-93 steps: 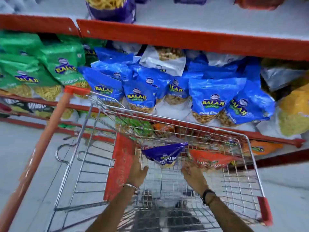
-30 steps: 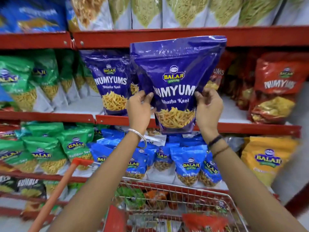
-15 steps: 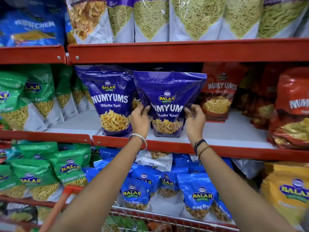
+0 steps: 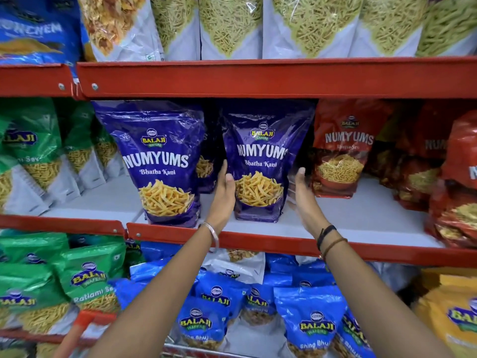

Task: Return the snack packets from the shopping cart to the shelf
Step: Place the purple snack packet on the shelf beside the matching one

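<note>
A purple Numyums snack packet [image 4: 260, 161] stands upright on the grey middle shelf [image 4: 361, 223], just right of an identical purple packet [image 4: 160, 164]. My left hand [image 4: 223, 192] lies flat against the standing packet's left edge, fingers straight. My right hand [image 4: 303, 195] hovers beside its right edge with the fingers spread, slightly apart from it. Only the shopping cart's orange handle [image 4: 77, 332] and a bit of its wire rim [image 4: 185, 348] show at the bottom.
Red Numyums packets [image 4: 343, 148] stand right of the purple one and green packets [image 4: 33, 156] fill the left. Blue packets [image 4: 312, 329] crowd the lower shelf. A red shelf edge [image 4: 258, 78] runs above, bearing white packets [image 4: 229, 24].
The purple packet went from the cart up onto the middle shelf and now stands on its own. My hands have loosened from its lower corners and the right hand has come off.
</note>
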A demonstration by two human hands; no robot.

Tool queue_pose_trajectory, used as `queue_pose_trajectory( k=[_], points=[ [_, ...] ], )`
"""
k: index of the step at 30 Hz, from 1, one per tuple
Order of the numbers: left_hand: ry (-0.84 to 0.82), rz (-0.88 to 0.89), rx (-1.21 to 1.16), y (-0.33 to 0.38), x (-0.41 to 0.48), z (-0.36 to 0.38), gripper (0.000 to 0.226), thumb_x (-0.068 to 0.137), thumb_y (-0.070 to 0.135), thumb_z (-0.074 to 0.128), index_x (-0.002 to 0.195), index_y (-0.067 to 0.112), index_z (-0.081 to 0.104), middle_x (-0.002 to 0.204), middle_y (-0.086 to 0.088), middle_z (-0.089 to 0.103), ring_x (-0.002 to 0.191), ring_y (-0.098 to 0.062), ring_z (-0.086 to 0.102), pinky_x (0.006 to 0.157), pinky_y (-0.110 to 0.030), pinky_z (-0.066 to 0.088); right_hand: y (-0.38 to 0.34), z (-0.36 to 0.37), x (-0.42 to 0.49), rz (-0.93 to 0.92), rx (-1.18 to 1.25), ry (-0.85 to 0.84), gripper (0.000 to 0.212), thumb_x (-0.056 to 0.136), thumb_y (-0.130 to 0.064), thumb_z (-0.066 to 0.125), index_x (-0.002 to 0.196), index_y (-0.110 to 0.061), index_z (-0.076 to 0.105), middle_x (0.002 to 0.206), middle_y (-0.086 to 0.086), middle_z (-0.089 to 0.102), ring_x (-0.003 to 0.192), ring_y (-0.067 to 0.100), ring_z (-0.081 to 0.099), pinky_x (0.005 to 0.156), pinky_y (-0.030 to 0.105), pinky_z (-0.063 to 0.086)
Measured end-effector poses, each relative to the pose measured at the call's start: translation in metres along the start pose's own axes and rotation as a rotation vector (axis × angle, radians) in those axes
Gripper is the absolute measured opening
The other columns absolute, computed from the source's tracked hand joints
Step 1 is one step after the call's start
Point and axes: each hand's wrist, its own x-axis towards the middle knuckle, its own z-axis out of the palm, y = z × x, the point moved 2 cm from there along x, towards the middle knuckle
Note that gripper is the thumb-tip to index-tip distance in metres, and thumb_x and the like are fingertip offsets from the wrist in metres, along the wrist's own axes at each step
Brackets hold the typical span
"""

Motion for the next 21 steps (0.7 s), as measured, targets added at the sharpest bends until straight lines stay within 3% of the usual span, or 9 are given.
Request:
queue_pose_trajectory(
  k=[3,6,8,11,14,16,18,20,21],
  points=[
    [-0.121,-0.055,-0.005,-0.018,0.002,-0.001,0.067,0.055,0.091,0.016,0.119,0.075,0.006,0.158,0.004,0.01,0.141,-0.028,0.021,0.111,-0.061,0.025,0.004,0.006,-0.004,0.011,0.03,-0.033,0.077,0.081,-0.07,0.021,0.142,-0.025,0.03,0.151,0.004,0.035,0.136,0.022,0.036,0.114,0.047,0.032],
    [-0.149,-0.083,-0.023,-0.016,-0.001,-0.007,0.067,0.048,0.096,0.014,0.113,0.079,0.012,0.157,0.0,0.016,0.141,-0.03,0.022,0.111,-0.062,0.025,0.003,0.008,-0.014,0.0,0.057,-0.01,0.066,0.089,-0.061,0.018,0.139,-0.023,0.036,0.141,0.004,0.047,0.123,0.019,0.048,0.109,0.045,0.038],
    [-0.184,-0.085,-0.054,-0.004,-0.014,-0.01,0.064,0.052,0.093,0.015,0.114,0.077,0.014,0.158,0.001,0.012,0.143,-0.029,0.016,0.114,-0.059,0.02,0.001,0.007,-0.023,-0.002,0.056,-0.039,0.061,0.091,-0.058,0.017,0.136,-0.023,0.038,0.13,0.003,0.053,0.115,0.017,0.05,0.108,0.045,0.038],
    [-0.197,-0.102,-0.117,0.004,-0.035,-0.016,0.06,0.062,0.08,0.015,0.12,0.07,0.014,0.159,0.002,0.003,0.144,-0.028,0.011,0.114,-0.052,0.021,0.0,0.005,-0.038,-0.011,0.02,-0.082,0.062,0.091,-0.059,0.016,0.134,-0.023,0.042,0.129,0.005,0.055,0.116,0.019,0.053,0.105,0.041,0.042],
    [-0.222,-0.086,-0.155,0.011,-0.053,-0.021,0.054,0.063,0.081,0.016,0.116,0.074,0.019,0.158,0.001,0.011,0.143,-0.028,0.018,0.115,-0.053,0.022,0.0,0.003,-0.051,-0.015,0.002,-0.085,0.064,0.091,-0.058,0.016,0.134,-0.018,0.043,0.123,0.005,0.058,0.108,0.019,0.057,0.096,0.034,0.046],
    [-0.224,-0.094,-0.157,0.014,-0.059,-0.024,0.051,0.062,0.081,0.018,0.112,0.076,0.022,0.157,0.0,0.015,0.141,-0.028,0.022,0.115,-0.052,0.024,0.0,0.003,-0.058,-0.009,-0.012,-0.084,0.065,0.09,-0.059,0.018,0.136,-0.019,0.041,0.128,0.007,0.056,0.112,0.02,0.055,0.1,0.036,0.045],
    [-0.208,-0.081,-0.122,0.015,-0.062,-0.026,0.057,0.064,0.081,0.02,0.12,0.071,0.018,0.157,0.001,0.015,0.137,-0.026,0.031,0.11,-0.049,0.031,-0.003,0.005,-0.067,-0.038,-0.066,-0.111,0.063,0.088,-0.062,0.02,0.134,-0.026,0.042,0.135,0.006,0.052,0.118,0.018,0.052,0.107,0.037,0.04],
    [-0.14,-0.033,-0.014,0.018,-0.067,-0.026,0.066,0.071,0.079,0.022,0.133,0.059,0.011,0.156,0.006,0.014,0.126,-0.017,0.041,0.097,-0.039,0.036,-0.007,0.005,-0.079,-0.095,-0.113,-0.121,0.048,0.088,-0.063,0.022,0.118,-0.04,0.051,0.13,-0.002,0.054,0.117,0.013,0.05,0.109,0.038,0.037],
    [-0.073,0.007,0.044,0.021,-0.072,-0.024,0.063,0.079,0.073,0.023,0.137,0.052,0.011,0.156,0.008,0.017,0.128,-0.013,0.038,0.098,-0.035,0.034,-0.008,0.004,-0.086,-0.124,-0.141,-0.1,0.042,0.089,-0.061,0.023,0.113,-0.041,0.052,0.128,-0.005,0.054,0.117,0.012,0.05,0.11,0.038,0.035]
  ],
)
